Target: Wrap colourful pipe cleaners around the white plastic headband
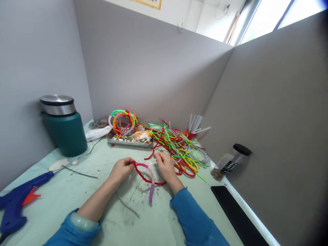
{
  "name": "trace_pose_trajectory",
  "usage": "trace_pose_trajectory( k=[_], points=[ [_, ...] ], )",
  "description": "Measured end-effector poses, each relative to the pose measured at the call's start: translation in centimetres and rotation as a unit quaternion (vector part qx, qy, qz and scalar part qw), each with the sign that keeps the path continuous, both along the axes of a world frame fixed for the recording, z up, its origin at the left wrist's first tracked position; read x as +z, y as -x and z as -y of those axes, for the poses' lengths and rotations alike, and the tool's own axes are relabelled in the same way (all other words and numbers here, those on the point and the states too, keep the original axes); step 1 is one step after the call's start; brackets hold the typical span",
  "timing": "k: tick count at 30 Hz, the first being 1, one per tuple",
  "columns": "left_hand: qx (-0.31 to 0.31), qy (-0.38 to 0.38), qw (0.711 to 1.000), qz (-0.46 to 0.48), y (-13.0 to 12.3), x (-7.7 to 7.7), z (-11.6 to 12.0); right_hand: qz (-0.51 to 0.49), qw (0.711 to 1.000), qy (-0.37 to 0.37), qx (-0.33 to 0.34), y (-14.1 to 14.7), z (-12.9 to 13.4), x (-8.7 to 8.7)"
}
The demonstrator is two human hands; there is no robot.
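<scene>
My left hand [124, 171] pinches one end of a bent pipe cleaner [143, 177], crimson along its lower curve. From the same pinch a pink-to-purple stretch [152, 186] arcs over and hangs down, its free tip pointing toward me. The crimson part runs right and passes behind my right wrist. My right hand [165, 165] is closed, fingertips together, just beside the loose pile of pipe cleaners [174, 143]; what it holds, if anything, is hidden.
A metal tray [130, 143] of shells carries coloured pipe cleaner rings [123, 121]. At left are a green flask [65, 133] and a blue glue gun [17, 198]. On the right are a clear jar [230, 164], a black bar [238, 215] and glue sticks [196, 123].
</scene>
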State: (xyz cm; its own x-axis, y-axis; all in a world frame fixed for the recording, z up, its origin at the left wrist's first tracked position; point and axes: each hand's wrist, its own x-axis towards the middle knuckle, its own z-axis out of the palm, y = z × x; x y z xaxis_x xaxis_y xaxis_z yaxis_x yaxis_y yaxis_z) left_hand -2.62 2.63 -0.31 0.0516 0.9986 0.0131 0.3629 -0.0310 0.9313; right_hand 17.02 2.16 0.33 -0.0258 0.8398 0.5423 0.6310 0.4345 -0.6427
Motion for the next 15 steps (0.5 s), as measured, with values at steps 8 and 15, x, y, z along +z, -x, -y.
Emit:
trace_pose_trajectory(
  k=[8,15],
  points=[
    [-0.007,-0.021,0.999,-0.033,0.0,0.0,0.1,0.021,0.987,0.030,0.159,2.8,1.6,0.1],
    [-0.049,-0.022,0.995,-0.082,-0.4,0.4,0.6,0.054,0.989,0.049,0.130,3.1,1.6,-0.2]
  ],
)
